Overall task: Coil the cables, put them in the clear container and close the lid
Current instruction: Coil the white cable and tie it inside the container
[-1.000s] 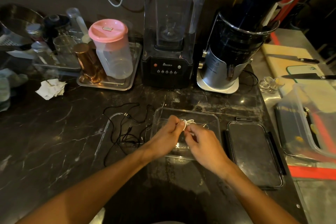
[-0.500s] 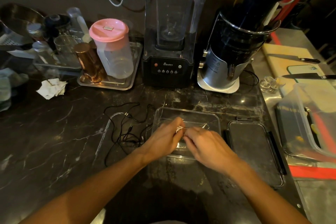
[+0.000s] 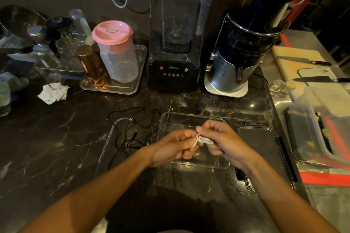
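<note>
A small white cable (image 3: 200, 139) is bunched into a tight coil between both hands. My left hand (image 3: 174, 147) pinches its left side and my right hand (image 3: 223, 139) pinches its right side, both held just above the clear container (image 3: 171, 119). The container sits open on the dark marble counter. Its lid (image 3: 263, 149) lies flat to the right of it. A loose black cable (image 3: 130, 132) lies tangled on the counter to the left of the container.
A blender (image 3: 175, 43) and a juicer (image 3: 244, 47) stand behind the container. A metal tray (image 3: 111, 89) holds a pink-lidded jug (image 3: 115, 51) and a copper cup (image 3: 93, 66). Crumpled paper (image 3: 53, 92) lies at left. Knives (image 3: 322, 80) and a large plastic bin (image 3: 320, 125) are at right.
Both hands dipped toward the container half a second ago and have lifted slightly again, still working the white cable, which is now more tightly bunched.
</note>
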The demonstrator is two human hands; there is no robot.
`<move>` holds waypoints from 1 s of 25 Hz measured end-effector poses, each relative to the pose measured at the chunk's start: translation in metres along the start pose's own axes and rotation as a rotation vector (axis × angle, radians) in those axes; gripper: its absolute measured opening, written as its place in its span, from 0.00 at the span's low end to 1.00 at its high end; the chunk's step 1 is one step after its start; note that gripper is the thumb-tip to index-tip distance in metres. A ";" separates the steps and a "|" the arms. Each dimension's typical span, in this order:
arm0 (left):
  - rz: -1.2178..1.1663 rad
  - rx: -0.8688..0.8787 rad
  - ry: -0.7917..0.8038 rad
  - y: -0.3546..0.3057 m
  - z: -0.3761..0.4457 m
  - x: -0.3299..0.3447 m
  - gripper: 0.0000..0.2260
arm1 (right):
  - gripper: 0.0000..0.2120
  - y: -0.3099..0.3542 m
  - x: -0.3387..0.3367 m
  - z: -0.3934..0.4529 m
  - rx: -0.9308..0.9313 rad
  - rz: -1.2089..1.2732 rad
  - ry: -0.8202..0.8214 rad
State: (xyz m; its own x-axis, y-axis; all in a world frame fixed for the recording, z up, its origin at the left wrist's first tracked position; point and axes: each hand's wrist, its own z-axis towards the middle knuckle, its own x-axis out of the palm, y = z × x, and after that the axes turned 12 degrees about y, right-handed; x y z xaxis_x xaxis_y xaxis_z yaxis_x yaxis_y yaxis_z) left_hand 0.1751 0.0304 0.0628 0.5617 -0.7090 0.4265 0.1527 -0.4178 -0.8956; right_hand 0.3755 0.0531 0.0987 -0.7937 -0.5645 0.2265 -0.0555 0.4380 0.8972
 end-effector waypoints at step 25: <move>0.067 0.079 -0.551 -0.009 0.008 0.017 0.09 | 0.07 -0.004 0.052 -0.006 -0.187 -0.029 -0.217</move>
State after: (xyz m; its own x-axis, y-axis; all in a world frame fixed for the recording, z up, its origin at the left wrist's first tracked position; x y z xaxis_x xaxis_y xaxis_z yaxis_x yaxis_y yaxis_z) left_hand 0.1897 0.0267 0.0769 0.9111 -0.3214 0.2582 0.1509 -0.3229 -0.9343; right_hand 0.3378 0.0180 0.1090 -0.9055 -0.4035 0.1316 0.0168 0.2757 0.9611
